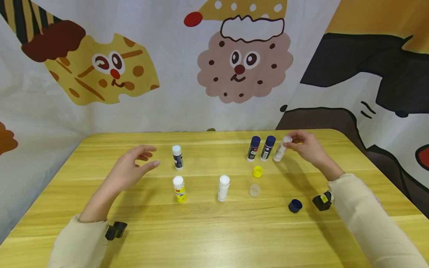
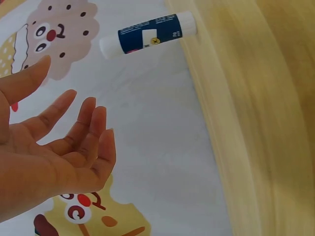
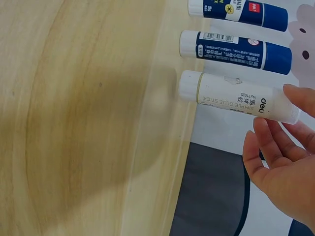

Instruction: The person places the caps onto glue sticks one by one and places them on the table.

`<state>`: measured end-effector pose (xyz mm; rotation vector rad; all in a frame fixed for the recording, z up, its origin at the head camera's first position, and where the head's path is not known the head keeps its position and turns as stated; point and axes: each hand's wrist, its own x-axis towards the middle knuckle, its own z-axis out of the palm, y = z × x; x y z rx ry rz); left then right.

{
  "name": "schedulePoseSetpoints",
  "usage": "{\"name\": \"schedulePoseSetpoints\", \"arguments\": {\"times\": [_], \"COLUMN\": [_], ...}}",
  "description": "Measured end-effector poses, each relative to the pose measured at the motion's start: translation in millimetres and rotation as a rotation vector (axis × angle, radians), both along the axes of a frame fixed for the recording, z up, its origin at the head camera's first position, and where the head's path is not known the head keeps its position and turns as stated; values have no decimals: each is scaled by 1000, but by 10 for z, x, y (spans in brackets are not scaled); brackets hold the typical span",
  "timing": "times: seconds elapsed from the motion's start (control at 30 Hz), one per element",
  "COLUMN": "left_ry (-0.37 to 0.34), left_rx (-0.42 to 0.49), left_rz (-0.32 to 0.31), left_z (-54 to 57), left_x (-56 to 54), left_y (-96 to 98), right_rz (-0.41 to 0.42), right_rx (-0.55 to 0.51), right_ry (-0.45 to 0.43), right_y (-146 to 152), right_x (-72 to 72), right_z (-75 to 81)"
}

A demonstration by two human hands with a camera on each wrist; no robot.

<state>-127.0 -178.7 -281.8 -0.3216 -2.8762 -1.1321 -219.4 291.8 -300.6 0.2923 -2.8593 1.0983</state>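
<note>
My right hand [image 1: 306, 147] pinches the translucent-capped top of a white glue stick [image 3: 236, 96] between thumb and fingers; the stick stands upright at the back right. Beside it on the left are two upright navy glue sticks [image 1: 267, 149] with blue caps. My left hand [image 1: 129, 169] hovers over the left of the table, fingers loosely bent around nothing. Nearest to it stands an uncapped navy glue stick [image 1: 178, 158] with a white top. In front of that are an uncapped yellow glue stick [image 1: 180, 190] and, farther right, an uncapped white glue stick [image 1: 223, 188].
Three loose caps lie right of centre on the wooden table [image 1: 201, 238]: a yellow cap [image 1: 257, 171], a translucent cap [image 1: 254, 190] and a navy cap [image 1: 295, 206]. A cartoon-printed cloth [image 1: 177, 74] hangs behind the table's back edge.
</note>
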Motion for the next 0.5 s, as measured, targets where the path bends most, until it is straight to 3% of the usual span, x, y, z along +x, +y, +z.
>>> {"name": "schedulePoseSetpoints", "arguments": {"times": [0.5], "left_ry": [-21], "left_rx": [-13], "left_rz": [-11], "left_z": [-120], "left_x": [-93], "left_y": [-22], "right_rz": [-11], "right_rx": [28], "right_ry": [-2], "right_y": [6], "right_x": [-33], "right_z": [-57]}}
